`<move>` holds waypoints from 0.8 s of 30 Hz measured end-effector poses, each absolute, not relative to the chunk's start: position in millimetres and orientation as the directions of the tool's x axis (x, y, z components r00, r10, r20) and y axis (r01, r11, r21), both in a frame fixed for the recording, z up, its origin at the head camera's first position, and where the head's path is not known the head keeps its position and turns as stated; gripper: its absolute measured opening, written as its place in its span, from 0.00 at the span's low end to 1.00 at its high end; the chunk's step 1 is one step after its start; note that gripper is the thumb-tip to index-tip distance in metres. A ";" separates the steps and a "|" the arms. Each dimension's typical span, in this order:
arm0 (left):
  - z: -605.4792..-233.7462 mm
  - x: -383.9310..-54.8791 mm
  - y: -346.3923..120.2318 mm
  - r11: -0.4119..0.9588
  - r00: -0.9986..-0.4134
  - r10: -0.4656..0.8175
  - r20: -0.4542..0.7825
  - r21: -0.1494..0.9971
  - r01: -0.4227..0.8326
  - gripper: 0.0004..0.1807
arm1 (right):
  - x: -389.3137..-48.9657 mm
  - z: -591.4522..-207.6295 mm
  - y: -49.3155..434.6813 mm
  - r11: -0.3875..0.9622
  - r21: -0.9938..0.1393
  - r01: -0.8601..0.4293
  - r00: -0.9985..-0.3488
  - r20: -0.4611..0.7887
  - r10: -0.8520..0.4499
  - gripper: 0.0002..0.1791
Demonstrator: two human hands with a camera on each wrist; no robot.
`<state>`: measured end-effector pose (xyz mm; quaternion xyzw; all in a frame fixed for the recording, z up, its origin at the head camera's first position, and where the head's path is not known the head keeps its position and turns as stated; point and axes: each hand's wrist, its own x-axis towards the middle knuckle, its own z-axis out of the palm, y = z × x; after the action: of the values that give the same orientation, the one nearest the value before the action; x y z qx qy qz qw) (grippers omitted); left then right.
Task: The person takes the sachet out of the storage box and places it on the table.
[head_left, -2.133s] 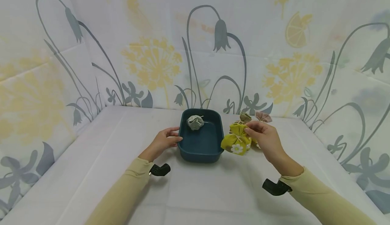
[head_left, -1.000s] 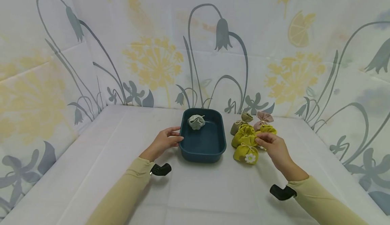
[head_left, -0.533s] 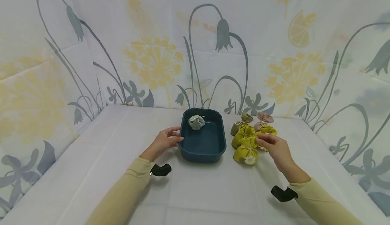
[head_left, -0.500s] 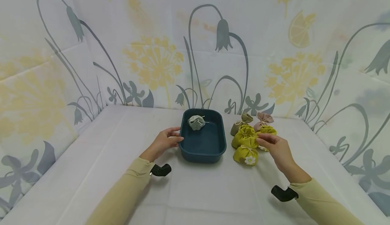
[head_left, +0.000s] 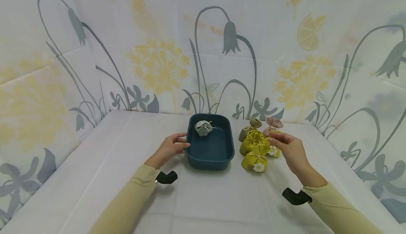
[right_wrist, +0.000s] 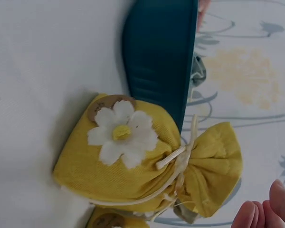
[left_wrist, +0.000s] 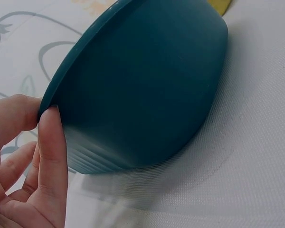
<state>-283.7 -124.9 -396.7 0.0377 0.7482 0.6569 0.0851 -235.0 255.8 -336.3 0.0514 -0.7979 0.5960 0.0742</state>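
Observation:
My left hand (head_left: pixel 169 149) grips the near-left rim of a dark teal rectangular tub (head_left: pixel 210 163), thumb and finger pinching the edge in the left wrist view. Inside the tub, toward the back left, lies a pale grey-green drawstring pouch (head_left: pixel 203 128). Right of the tub stands a cluster of small drawstring pouches. The front one is a yellow pouch (right_wrist: pixel 133 156) with a white flower and a cream cord, its gathered top upward. My right hand (head_left: pixel 291 151) hovers just right of this pouch, relaxed fingers apart from its top in the right wrist view.
Behind the front pouch sit another yellow pouch (head_left: pixel 252 140), a yellow pouch with a flower (head_left: pixel 273 151), an olive-brown pouch (head_left: pixel 250 128) and a pink pouch (head_left: pixel 273 124). A white cloth (head_left: pixel 219 198) covers the table. Floral curtains (head_left: pixel 161 68) rise around it.
My right hand carried the flowered yellow pouch rightward from beside the tub, set it down before the others, then let go and drew slightly away. My left hand stayed on the tub rim.

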 end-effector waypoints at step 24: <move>-393.6 -281.5 -123.9 0.143 -0.983 0.166 -0.084 0.988 -0.060 0.31 | -246.9 -323.1 213.8 0.275 -0.947 -0.168 -0.986 0.160 -0.049 0.27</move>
<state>-281.5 -123.9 -393.6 0.0352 0.7510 0.6537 0.0865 -246.9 213.8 -323.1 0.0681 -0.7970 0.5981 0.0494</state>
